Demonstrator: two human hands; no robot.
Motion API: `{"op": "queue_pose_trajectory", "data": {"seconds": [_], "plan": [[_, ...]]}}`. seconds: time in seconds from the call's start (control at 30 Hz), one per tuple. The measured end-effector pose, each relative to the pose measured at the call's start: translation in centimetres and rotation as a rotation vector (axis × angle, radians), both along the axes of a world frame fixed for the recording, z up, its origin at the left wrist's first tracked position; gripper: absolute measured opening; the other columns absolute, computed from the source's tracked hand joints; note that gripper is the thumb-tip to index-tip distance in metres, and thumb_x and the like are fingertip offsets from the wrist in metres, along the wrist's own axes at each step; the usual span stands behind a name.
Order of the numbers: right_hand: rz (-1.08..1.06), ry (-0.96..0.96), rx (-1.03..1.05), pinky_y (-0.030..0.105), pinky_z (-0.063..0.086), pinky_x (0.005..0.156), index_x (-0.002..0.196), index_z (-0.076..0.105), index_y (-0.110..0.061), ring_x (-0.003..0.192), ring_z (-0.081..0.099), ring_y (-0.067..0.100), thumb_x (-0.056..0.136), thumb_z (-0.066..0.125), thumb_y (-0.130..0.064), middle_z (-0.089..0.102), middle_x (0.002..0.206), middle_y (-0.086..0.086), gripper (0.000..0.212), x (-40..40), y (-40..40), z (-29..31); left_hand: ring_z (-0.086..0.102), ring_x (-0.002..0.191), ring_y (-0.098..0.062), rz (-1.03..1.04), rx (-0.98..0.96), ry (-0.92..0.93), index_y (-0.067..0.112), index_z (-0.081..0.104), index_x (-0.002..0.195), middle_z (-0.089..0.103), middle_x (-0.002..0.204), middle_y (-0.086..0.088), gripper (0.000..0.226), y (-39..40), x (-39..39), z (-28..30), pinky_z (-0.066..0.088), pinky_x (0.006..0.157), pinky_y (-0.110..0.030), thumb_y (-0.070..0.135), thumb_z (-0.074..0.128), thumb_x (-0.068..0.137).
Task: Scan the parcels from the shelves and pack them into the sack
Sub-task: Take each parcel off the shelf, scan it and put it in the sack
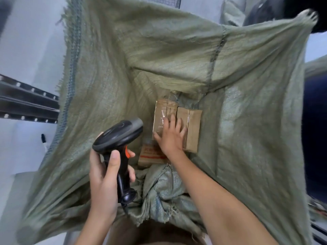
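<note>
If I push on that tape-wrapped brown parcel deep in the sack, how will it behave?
The tape-wrapped brown cardboard parcel probably stays stiff, since its edges look square. Its glossy tape may feel slippery under the right hand. Lying flat in the green woven sack, it seems unlikely to tip.

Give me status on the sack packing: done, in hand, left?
Done: three brown paper-wrapped parcels lie at the bottom of the green woven sack. In hand: right hand presses flat on them; left hand grips the black handheld scanner. Left: unclear, the metal shelf contents aren't visible.
</note>
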State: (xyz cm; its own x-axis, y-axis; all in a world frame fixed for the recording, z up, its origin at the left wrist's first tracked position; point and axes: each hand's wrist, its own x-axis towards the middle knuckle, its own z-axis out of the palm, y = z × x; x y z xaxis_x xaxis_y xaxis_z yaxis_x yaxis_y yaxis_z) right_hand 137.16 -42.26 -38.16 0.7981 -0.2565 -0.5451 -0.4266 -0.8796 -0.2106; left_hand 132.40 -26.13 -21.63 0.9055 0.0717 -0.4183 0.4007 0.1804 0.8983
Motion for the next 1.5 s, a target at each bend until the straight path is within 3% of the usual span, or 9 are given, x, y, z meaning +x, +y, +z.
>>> {"op": "queue_pose_trajectory", "data": {"seconds": [0.13, 0.37, 0.43, 0.57, 0.67, 0.83, 0.9, 1.07, 1.5], "plan": [[0.001, -0.115, 0.070, 0.055, 0.003, 0.122, 0.159, 0.012, -0.017, 0.154, 0.001, 0.031, 0.100, 0.046, -0.052, 0.002, 0.168, 0.007, 0.077, 0.1, -0.2, 2.9, 0.051, 0.047, -0.026, 0.089, -0.011, -0.050, 0.017, 0.050, 0.119, 0.064, 0.090, -0.014, 0.066, 0.3, -1.4, 1.7, 0.046, 0.048, -0.029, 0.064, 0.073, 0.078], [0.029, -0.497, 0.322, 0.048, 0.020, 0.122, 0.155, 0.029, -0.013, 0.152, 0.017, 0.023, 0.100, 0.054, -0.042, 0.019, 0.165, 0.007, 0.067, -0.6, 3.0, 11.9, 0.051, 0.048, -0.031, 0.209, 0.064, -0.146, 0.023, 0.048, 0.132, 0.066, 0.091, -0.015, 0.069, 3.6, -6.8, 7.0, 0.046, 0.050, -0.031, 0.062, 0.070, 0.080], [0.076, -0.585, 0.436, 0.036, 0.020, 0.122, 0.155, 0.030, -0.011, 0.151, 0.020, 0.019, 0.101, 0.053, -0.038, 0.023, 0.164, 0.008, 0.064, -1.3, 4.5, 15.5, 0.049, 0.048, -0.032, 0.259, 0.090, -0.199, 0.031, 0.048, 0.137, 0.066, 0.091, -0.016, 0.060, 5.5, -9.3, 8.3, 0.046, 0.049, -0.032, 0.051, 0.066, 0.083], [0.228, -0.724, 0.583, 0.012, 0.010, 0.116, 0.156, 0.028, -0.016, 0.146, 0.015, 0.000, 0.101, 0.048, -0.039, 0.024, 0.163, 0.001, 0.063, -4.1, 8.5, 22.5, 0.049, 0.047, -0.032, 0.430, 0.152, -0.258, 0.031, 0.046, 0.141, 0.066, 0.090, -0.017, 0.079, 10.2, -15.6, 11.2, 0.046, 0.049, -0.031, 0.065, 0.074, 0.076], [0.411, -0.786, 0.636, 0.014, 0.010, 0.118, 0.156, 0.028, -0.017, 0.147, 0.015, 0.000, 0.101, 0.045, -0.043, 0.026, 0.162, 0.000, 0.063, -8.5, 12.2, 26.2, 0.049, 0.045, -0.033, 0.582, 0.251, -0.312, 0.020, 0.050, 0.128, 0.068, 0.086, -0.011, 0.059, 13.8, -21.7, 12.2, 0.045, 0.045, -0.029, 0.056, 0.068, 0.085], [0.776, -0.605, 0.677, 0.029, 0.014, 0.122, 0.156, 0.031, -0.016, 0.152, 0.018, 0.015, 0.100, 0.045, -0.046, 0.024, 0.164, 0.001, 0.065, -20.3, 19.1, 28.4, 0.049, 0.047, -0.025, 0.828, 0.375, -0.250, 0.005, 0.043, 0.133, 0.068, 0.087, -0.010, 0.048, 17.2, -36.3, 12.9, 0.046, 0.045, -0.028, 0.027, 0.053, 0.092], [0.945, -0.549, 0.681, 0.027, 0.011, 0.122, 0.156, 0.030, -0.014, 0.152, 0.018, 0.016, 0.097, 0.041, -0.050, 0.024, 0.164, 0.003, 0.069, -25.5, 22.4, 28.7, 0.049, 0.047, -0.024, 0.926, 0.419, -0.240, 0.006, 0.042, 0.135, 0.068, 0.085, -0.009, 0.049, 18.0, -42.8, 13.6, 0.046, 0.045, -0.029, 0.026, 0.054, 0.093], [1.285, -0.483, 0.700, 0.049, 0.024, 0.121, 0.155, 0.029, -0.010, 0.151, 0.022, 0.026, 0.100, 0.047, -0.047, 0.027, 0.163, 0.010, 0.069, -37.0, 31.3, 29.8, 0.052, 0.047, -0.023, 1.216, 0.507, -0.205, 0.016, 0.041, 0.141, 0.070, 0.088, -0.006, 0.052, 20.8, -56.2, 15.7, 0.047, 0.046, -0.031, 0.037, 0.059, 0.097], [1.944, -0.257, 0.716, 0.039, -0.001, 0.123, 0.160, 0.006, -0.024, 0.155, -0.006, 0.021, 0.105, 0.038, -0.047, -0.002, 0.168, 0.002, 0.067, -62.1, 48.2, 29.8, 0.053, 0.049, -0.021, 1.923, 0.550, -0.149, 0.031, 0.040, 0.146, 0.069, 0.087, -0.010, 0.055, 22.0, -76.4, 15.5, 0.048, 0.046, -0.029, 0.027, 0.055, 0.093]]}}
